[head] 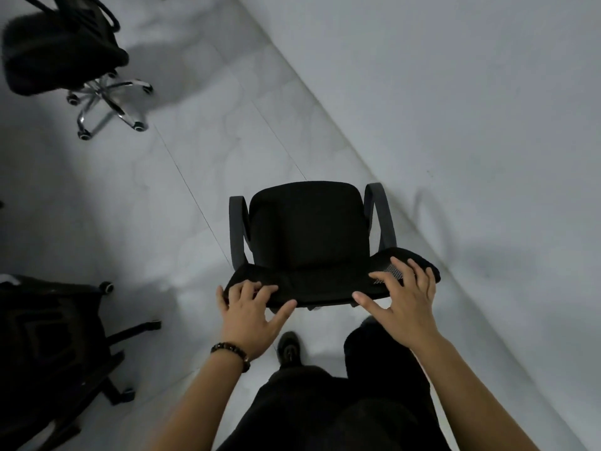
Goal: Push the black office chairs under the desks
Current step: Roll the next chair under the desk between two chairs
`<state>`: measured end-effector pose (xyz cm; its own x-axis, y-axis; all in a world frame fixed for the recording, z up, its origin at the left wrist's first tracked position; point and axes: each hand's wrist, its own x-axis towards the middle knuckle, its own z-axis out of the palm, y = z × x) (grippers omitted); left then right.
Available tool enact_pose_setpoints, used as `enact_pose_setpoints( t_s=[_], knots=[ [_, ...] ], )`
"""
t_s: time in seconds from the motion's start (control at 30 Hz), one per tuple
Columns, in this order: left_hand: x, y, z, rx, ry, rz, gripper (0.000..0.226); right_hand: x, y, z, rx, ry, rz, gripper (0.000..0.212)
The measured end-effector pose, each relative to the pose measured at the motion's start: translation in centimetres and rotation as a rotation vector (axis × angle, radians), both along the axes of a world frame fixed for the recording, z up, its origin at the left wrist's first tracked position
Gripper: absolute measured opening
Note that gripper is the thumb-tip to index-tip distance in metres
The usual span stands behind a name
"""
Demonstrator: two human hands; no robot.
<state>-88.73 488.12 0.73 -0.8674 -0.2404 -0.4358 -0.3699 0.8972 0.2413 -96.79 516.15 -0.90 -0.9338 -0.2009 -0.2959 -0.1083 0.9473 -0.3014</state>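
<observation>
A black office chair point(309, 236) with grey armrests stands right in front of me on the pale tiled floor, seen from above and behind. My left hand point(252, 315) grips the left end of its backrest top, fingers curled over the edge. My right hand point(401, 297) lies on the right end of the backrest top with fingers spread over the mesh and the thumb below the edge. No desk is in view.
A second black chair point(61, 50) on a chrome star base stands at the far left. A third black chair point(48, 346) with black legs is at the near left. A white wall point(471, 109) runs diagonally along the right. My legs and shoe are below the chair.
</observation>
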Motion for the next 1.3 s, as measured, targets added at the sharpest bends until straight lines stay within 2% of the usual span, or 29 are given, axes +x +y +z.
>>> enact_pose_setpoints(
  t_s=[0.4,0.63,0.87,1.2,1.3],
  knots=[
    [-14.8,9.5,-1.0,-0.054,0.031,0.288,0.078,-23.2,5.5,0.0,0.041,-0.019,0.335,0.086],
    [-19.9,10.4,-1.0,-0.08,0.017,0.501,0.068,-33.7,1.8,0.1,0.052,-0.025,0.596,0.079],
    [-20.5,2.6,-1.7,-0.11,0.054,0.705,0.073,-37.7,-10.3,0.1,0.019,-0.04,0.784,0.075],
    [-19.3,-15.2,-1.9,-0.13,0.036,0.835,0.079,-37.7,-30.9,-0.1,0.018,-0.031,0.885,0.076],
    [-19.5,-20.5,-1.5,-0.116,0.015,0.857,0.074,-38.4,-37.0,0.1,0.027,-0.041,0.92,0.078]
  ],
)
